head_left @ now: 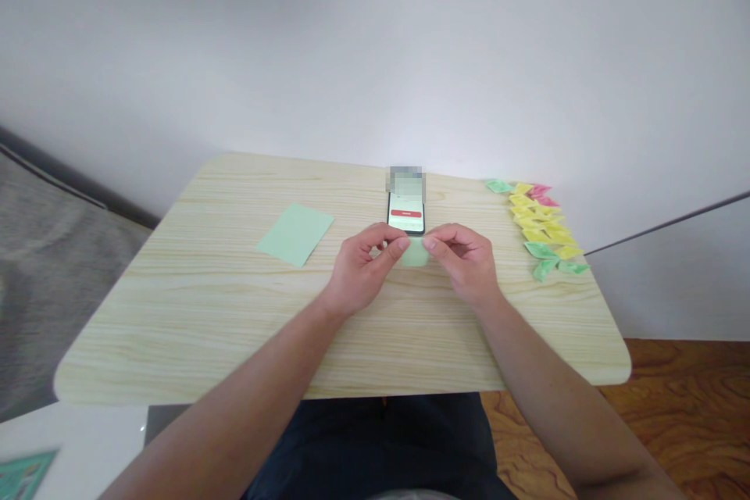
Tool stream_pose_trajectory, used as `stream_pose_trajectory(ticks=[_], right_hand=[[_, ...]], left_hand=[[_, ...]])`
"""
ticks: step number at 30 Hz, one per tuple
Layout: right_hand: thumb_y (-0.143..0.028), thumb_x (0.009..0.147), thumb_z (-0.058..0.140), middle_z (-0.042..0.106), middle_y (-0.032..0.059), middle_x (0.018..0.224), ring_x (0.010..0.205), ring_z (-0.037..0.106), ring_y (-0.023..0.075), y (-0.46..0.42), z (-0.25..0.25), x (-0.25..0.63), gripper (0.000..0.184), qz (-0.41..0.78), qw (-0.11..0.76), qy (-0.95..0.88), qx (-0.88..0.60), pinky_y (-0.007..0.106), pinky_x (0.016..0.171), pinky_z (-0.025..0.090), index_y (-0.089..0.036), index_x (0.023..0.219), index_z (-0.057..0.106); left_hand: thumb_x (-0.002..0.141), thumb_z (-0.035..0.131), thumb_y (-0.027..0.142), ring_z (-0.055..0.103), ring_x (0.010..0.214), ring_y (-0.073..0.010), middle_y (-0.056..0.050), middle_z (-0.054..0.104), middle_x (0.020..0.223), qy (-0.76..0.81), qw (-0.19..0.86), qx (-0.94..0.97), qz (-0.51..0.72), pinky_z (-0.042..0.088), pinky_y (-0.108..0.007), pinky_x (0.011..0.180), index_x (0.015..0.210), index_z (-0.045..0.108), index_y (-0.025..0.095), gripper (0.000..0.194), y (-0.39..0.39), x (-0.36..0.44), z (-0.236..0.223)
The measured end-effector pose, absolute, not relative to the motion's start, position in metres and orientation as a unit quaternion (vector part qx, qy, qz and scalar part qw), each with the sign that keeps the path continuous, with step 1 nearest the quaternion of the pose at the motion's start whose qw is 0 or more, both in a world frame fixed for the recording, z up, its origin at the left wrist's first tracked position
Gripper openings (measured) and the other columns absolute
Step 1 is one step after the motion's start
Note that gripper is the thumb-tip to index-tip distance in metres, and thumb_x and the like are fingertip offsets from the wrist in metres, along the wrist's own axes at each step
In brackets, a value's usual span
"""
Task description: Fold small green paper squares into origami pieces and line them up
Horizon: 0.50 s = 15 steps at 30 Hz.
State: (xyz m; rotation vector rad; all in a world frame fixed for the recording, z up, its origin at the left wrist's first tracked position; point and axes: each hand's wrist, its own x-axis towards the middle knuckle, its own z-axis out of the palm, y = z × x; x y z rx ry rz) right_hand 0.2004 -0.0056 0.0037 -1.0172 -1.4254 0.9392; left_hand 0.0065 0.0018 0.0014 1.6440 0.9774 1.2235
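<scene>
Between my two hands is a small piece of green paper (415, 254), held by its upper corners just in front of the phone. My left hand (366, 262) pinches its left corner between thumb and forefinger. On the other side, my right hand (466, 258) pinches the right corner the same way. The paper looks folded, but my fingers cover its top edge in part. A phone (406, 211) with a lit screen lies right behind it. To the left, flat on the table, rests a larger sheet of green paper (296, 234).
Several folded paper pieces, yellow ones (542, 223), pink ones (542, 194) and green ones (551, 259), lie along the right side of the pale wooden table (223, 328). A white wall (375, 55) stands behind it. Grey fabric (52, 273) is at the far left.
</scene>
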Motion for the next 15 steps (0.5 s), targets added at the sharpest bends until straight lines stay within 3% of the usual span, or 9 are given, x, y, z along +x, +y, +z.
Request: stream_pose_trajectory(ticks=[15], right_hand=[[-0.037,0.083,0.079,0.073,0.0018,0.085,0.077,0.065,0.0177,-0.0067,0.0012,0.2,0.014,0.401,0.54,-0.596,-0.438,0.033,0.074,0.054,-0.024,0.088,0.076]], left_hand=[[0.095,0.064,0.042,0.053,0.075,-0.0152,-0.003,0.065,0.082,0.403,0.437,0.636,0.493,0.043,-0.029,0.071,0.09,0.072,0.019,0.025,0.0018,0.0064,-0.0002]])
